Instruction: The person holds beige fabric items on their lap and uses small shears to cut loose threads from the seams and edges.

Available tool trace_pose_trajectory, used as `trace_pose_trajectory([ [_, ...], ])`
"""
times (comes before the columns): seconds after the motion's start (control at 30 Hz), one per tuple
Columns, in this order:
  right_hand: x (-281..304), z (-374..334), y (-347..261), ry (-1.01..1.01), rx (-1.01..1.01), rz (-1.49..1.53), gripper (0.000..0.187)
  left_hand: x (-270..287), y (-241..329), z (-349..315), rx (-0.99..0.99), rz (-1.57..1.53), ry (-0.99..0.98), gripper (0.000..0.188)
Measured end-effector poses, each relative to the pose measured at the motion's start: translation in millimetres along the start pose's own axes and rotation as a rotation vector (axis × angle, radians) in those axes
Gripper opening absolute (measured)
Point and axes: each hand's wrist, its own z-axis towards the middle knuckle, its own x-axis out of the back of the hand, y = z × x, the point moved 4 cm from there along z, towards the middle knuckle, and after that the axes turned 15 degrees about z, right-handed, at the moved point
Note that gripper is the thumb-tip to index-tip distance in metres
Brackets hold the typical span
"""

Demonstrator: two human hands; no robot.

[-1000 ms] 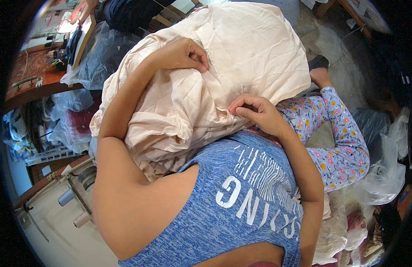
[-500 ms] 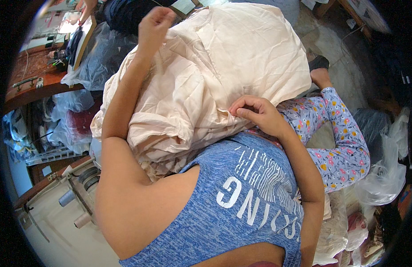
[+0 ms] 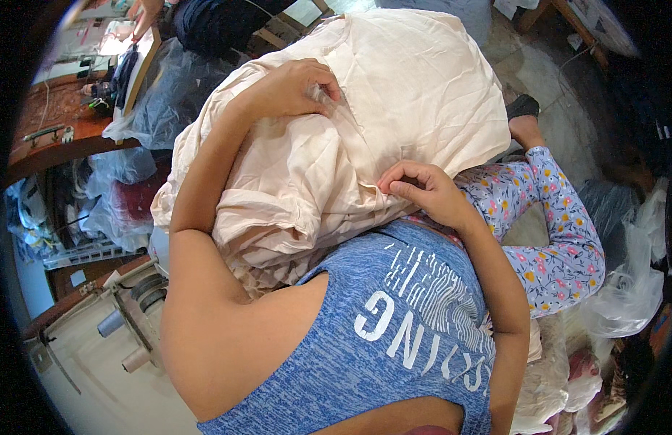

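A large piece of creased cream cloth (image 3: 415, 80) is heaped over my lap and spreads away from me. My left hand (image 3: 299, 88) is over its upper left part, fingers curled inward and thumb side hidden; a small pale, shiny bit shows between the fingers, too unclear to name. Close to my waist, my right hand (image 3: 426, 190) pinches a fold of the cloth between thumb and fingertips. Along the middle of the cloth, between the two hands, runs a seam line. A gathered, rolled part of the cloth bulges below my left forearm.
On the left are a sewing machine table (image 3: 104, 362) with thread spools (image 3: 111, 322) and a wooden bench (image 3: 60, 148) with clear plastic bags (image 3: 162, 94). Another person's hand (image 3: 147, 16) shows at the top left. More plastic bags (image 3: 626, 290) lie to the right.
My left hand has come down and to the right, from raised beyond the cloth's far left edge to over the cloth. My right hand keeps its pinch in nearly the same place.
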Motion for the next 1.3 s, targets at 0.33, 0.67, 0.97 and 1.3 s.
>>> trace_pose_trajectory([
  [0.33, 1, 0, 0, 0.001, 0.026, -0.035, 0.014, 0, 5, 0, 0.167, -0.107, -0.116, 0.028],
  [0.67, 1, -1, -1, 0.002, 0.010, 0.000, 0.013, -3, 0, -4, 0.209, -0.233, -0.253, 0.016],
  [0.97, 1, -1, 0, 0.004, 0.005, -0.010, 0.013, -4, 3, -1, 0.124, -0.322, -0.252, 0.010],
  [1.3, 1, -1, -2, 0.008, 0.005, -0.009, 0.013, -10, -14, 0, 0.196, -0.465, -0.131, 0.008],
])
